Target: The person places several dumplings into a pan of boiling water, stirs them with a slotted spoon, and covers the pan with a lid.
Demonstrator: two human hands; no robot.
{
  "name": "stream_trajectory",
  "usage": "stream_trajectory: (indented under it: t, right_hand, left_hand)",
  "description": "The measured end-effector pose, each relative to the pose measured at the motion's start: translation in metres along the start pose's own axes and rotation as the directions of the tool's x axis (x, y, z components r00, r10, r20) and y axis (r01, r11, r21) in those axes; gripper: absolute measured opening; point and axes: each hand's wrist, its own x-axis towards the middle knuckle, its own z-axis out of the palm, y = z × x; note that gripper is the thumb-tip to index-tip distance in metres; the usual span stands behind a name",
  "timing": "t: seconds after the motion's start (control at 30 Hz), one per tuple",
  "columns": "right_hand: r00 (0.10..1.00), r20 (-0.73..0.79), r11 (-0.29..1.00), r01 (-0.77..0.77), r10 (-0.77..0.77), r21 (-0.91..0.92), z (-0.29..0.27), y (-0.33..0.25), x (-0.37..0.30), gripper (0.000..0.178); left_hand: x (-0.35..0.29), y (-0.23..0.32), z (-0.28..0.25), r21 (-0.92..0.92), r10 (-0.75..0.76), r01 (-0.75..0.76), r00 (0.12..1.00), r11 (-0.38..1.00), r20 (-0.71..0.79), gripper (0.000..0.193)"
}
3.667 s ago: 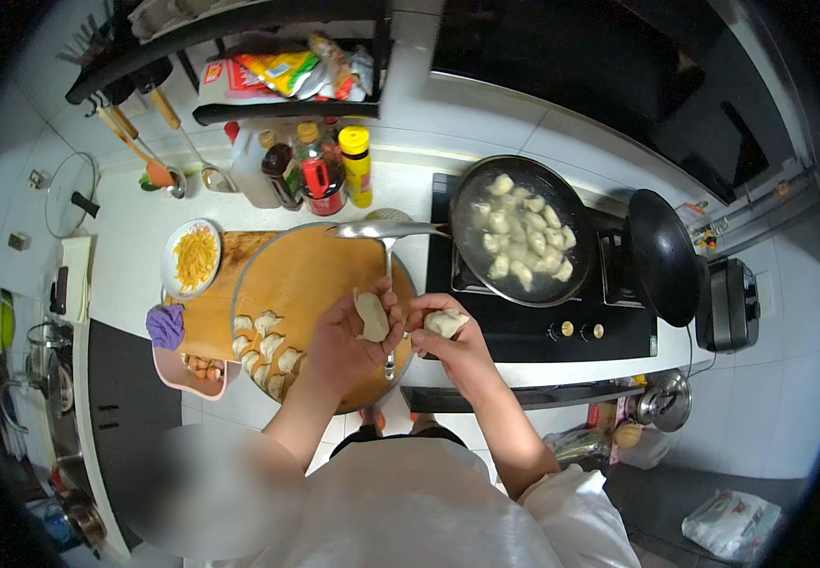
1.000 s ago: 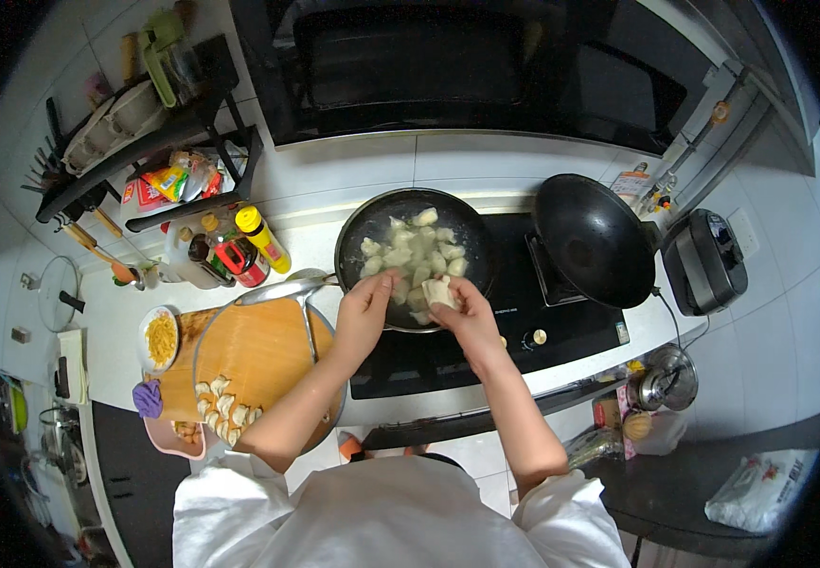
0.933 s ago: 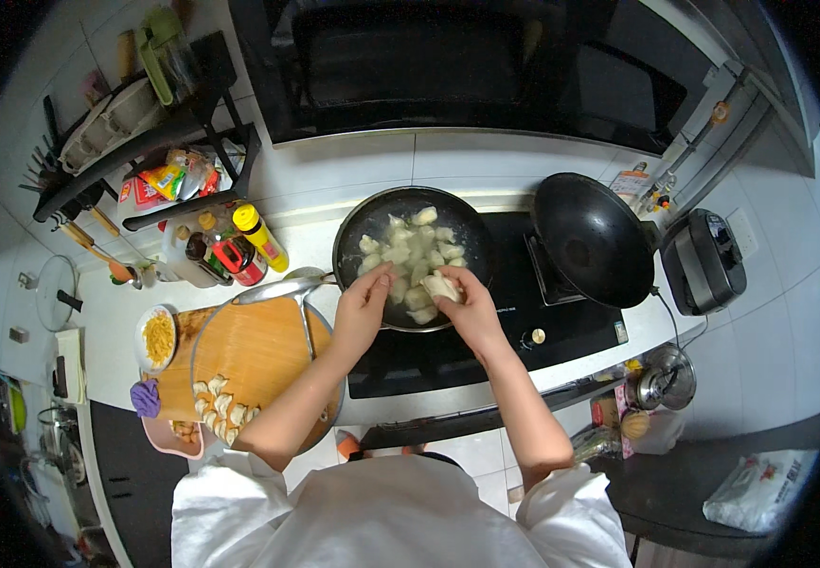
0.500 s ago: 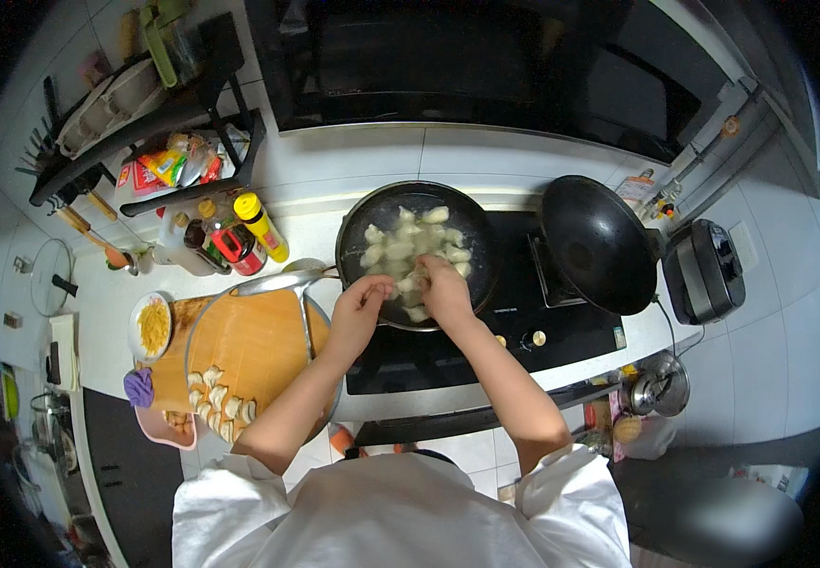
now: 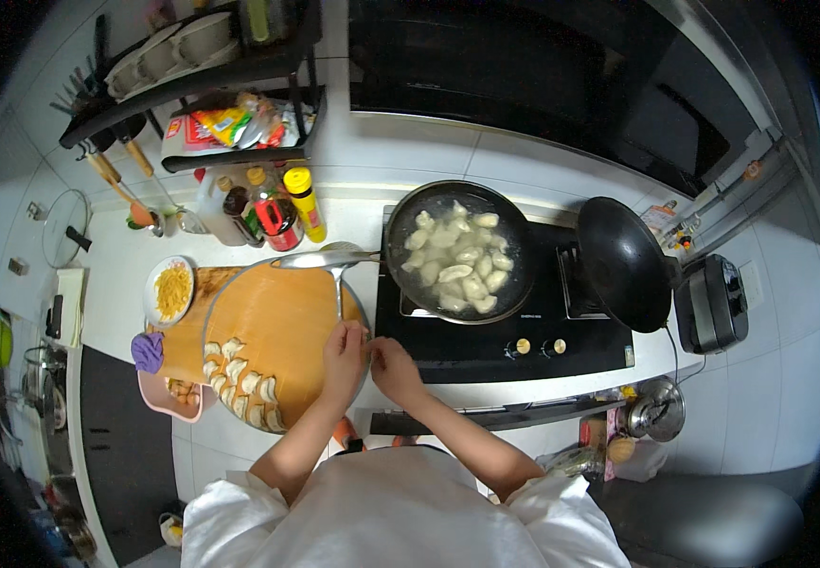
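Observation:
My left hand [image 5: 342, 352] rests at the right edge of a round wooden board [image 5: 282, 327], empty, fingers loosely apart. My right hand [image 5: 389, 363] hangs just beside it over the front edge of the black cooktop [image 5: 486, 336], also holding nothing. Several raw dumplings [image 5: 240, 388] lie in a curved row along the board's lower left rim. A dark frying pan [image 5: 457, 251] on the cooktop holds several pale dumplings [image 5: 454, 260]; its long metal handle [image 5: 320, 258] reaches left over the board.
An empty black wok [image 5: 623, 260] sits on the right burner. Sauce bottles [image 5: 277, 208] stand behind the board under a wall rack [image 5: 192, 85]. A plate of yellow shreds [image 5: 171, 289] and a purple cloth [image 5: 148, 350] lie left of the board. A black appliance [image 5: 711, 303] stands far right.
Both hands have pulled back from over the frying pan toward me and now sit at the board's right edge, empty. The dumplings they carried are in the pan.

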Motion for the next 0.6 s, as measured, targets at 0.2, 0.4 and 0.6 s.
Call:
stream_trajectory:
  t: [0.2,0.4,0.6]
  right_hand:
    - [0.994,0.065,0.995,-0.09,0.092,-0.031,0.118,0.082,-0.019,0.055]
    - [0.91,-0.133,0.856,-0.415,0.393,-0.31,0.155,0.043,-0.021,0.087]
    - [0.823,-0.173,0.779,-0.569,0.542,-0.266,0.145,0.033,-0.005,0.068]
  left_hand:
    - [-0.026,-0.043,-0.044,-0.147,-0.155,0.149,0.988,0.978,-0.03,0.025]
    - [-0.038,-0.045,-0.095,-0.167,-0.252,0.236,0.964,0.957,-0.083,0.025]
    - [-0.044,-0.024,-0.11,-0.091,-0.32,0.31,0.938,0.946,-0.134,0.025]
